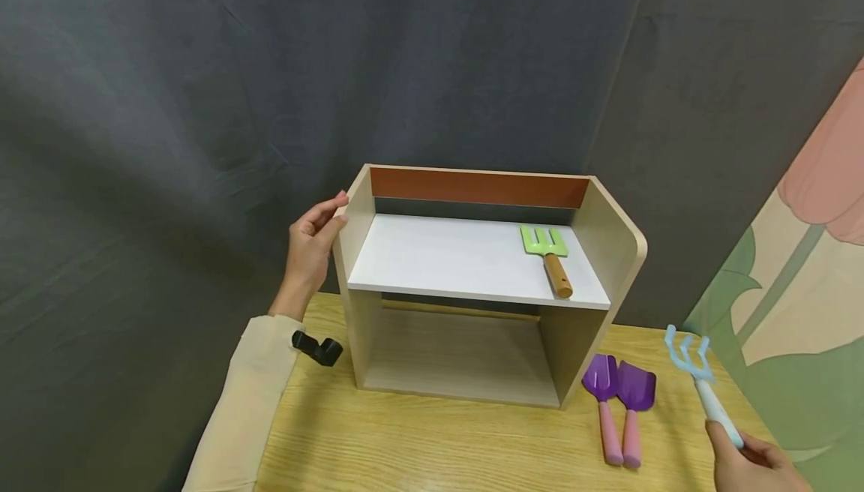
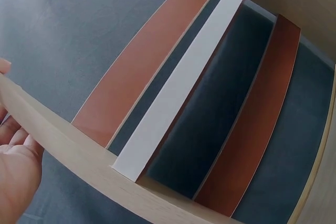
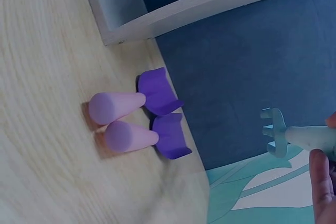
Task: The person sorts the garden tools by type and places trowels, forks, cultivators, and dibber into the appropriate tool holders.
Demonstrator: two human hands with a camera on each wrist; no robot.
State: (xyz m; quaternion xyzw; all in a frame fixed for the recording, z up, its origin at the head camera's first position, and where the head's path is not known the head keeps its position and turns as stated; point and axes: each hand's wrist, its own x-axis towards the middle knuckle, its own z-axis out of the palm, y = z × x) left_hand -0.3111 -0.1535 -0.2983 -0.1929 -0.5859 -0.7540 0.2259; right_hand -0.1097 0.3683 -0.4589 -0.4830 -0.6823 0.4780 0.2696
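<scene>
At the left, my left hand (image 1: 310,246) holds the upper edge of the side panel of a small wooden shelf (image 1: 628,248); in the left wrist view the fingers (image 2: 20,169) sit against that panel. My right hand (image 1: 752,468), low at the right, grips a light blue hand rake (image 1: 712,406) by its handle, with the prongs pointing up and away, off the table. On the white upper board (image 1: 439,252) lies a green hand fork (image 1: 547,244) with a brown handle.
Two purple toy tools with pink handles, a trowel (image 1: 601,376) and a broader shovel (image 1: 636,387), lie side by side on the wooden table (image 1: 418,447), right of the shelf. Behind hangs a dark grey curtain (image 1: 472,64); a flower-patterned panel (image 1: 810,312) stands at the right.
</scene>
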